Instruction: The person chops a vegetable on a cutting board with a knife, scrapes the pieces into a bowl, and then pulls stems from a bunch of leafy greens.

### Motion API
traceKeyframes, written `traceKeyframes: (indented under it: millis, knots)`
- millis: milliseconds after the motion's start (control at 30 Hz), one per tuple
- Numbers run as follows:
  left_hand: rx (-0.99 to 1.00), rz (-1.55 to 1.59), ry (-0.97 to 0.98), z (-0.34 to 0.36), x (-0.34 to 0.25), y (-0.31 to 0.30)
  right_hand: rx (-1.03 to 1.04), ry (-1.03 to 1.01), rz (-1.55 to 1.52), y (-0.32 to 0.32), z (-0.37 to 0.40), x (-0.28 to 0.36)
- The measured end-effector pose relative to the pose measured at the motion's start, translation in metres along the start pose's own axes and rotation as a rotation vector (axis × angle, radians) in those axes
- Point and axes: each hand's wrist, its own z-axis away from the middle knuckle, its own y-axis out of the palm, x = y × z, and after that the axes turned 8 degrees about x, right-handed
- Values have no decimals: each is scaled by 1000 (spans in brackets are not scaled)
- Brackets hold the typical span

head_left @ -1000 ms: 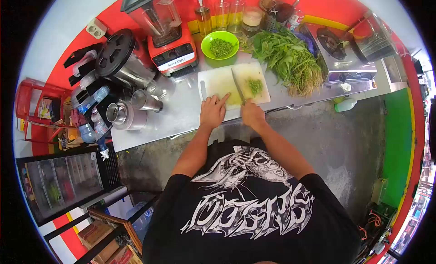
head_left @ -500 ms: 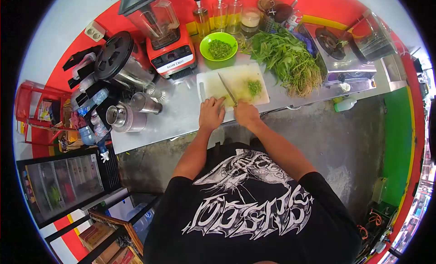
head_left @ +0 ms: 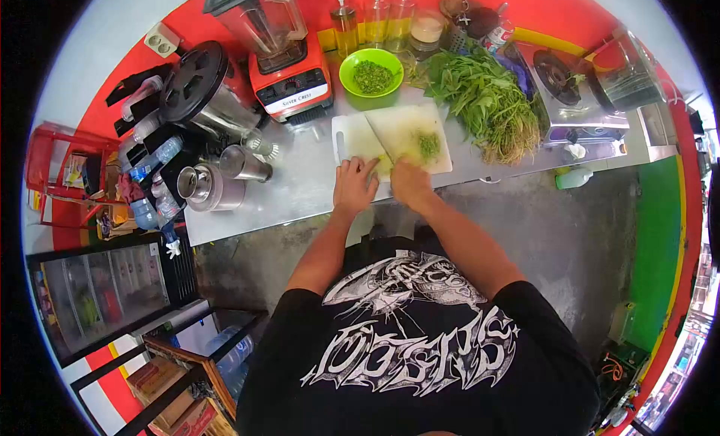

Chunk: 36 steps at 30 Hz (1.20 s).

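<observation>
My right hand (head_left: 410, 181) is closed around the handle of a kitchen knife (head_left: 377, 134), whose blade points away over the white cutting board (head_left: 351, 142). My left hand (head_left: 355, 184) rests at the board's near edge, left of the blade, with its fingers bent and pressed down. Small pale green bits show by its fingertips; what lies under them is hidden. To the right of the knife sits a little heap of chopped greens (head_left: 428, 144). Behind the board stands a lime green bowl (head_left: 349, 76) with more chopped greens. A large leafy bunch with roots (head_left: 484, 106) lies to the right.
A red blender (head_left: 294, 87) stands back left, beside a large steel container with a black lid (head_left: 196, 83) and steel cups (head_left: 245, 164). Pump bottles (head_left: 345, 27) line the wall. A gas stove (head_left: 574, 98) is at the right. The steel table's front edge (head_left: 300, 224) runs before me.
The view has shifted slightly, so the table's things appear a bit lower and further right. Both hands stay at the board, and the knife has changed its angle a little.
</observation>
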Motion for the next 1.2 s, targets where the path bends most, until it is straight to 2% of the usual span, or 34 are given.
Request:
traceKeyframes:
  millis: [167,233,367,433,500,667,800,900,1033,1200]
  knots:
    - [-3,4,2,0,-2,-3,34,-11,-35,15,3,-2]
    - [-13,8,11,-1,-2,-4,-61,87,-10,26,7,2]
    - [7,34,5,-2,-1,-7,-46,82,-38,16,-8,1]
    - [9,37,3,0,-1,-4,33,-19,-26,10,-19,-5]
    - [1,41,0,-2,1,-3,54,-24,-47,12,-15,-5]
    - [-8,41,-2,-2,4,-1,-63,82,-119,36,-3,2]
    - [-15,15,6,-2,1,-3,-81,16,-112,29,-19,-3]
    - [8,33,-13,-3,1,-4,-53,-42,-14,27,-18,-2]
    - [-32,36,8,-2,2,-1,-89,62,-50,39,5,9]
    - [-13,34,11,-2,2,0,-92,-39,78,25,-19,8]
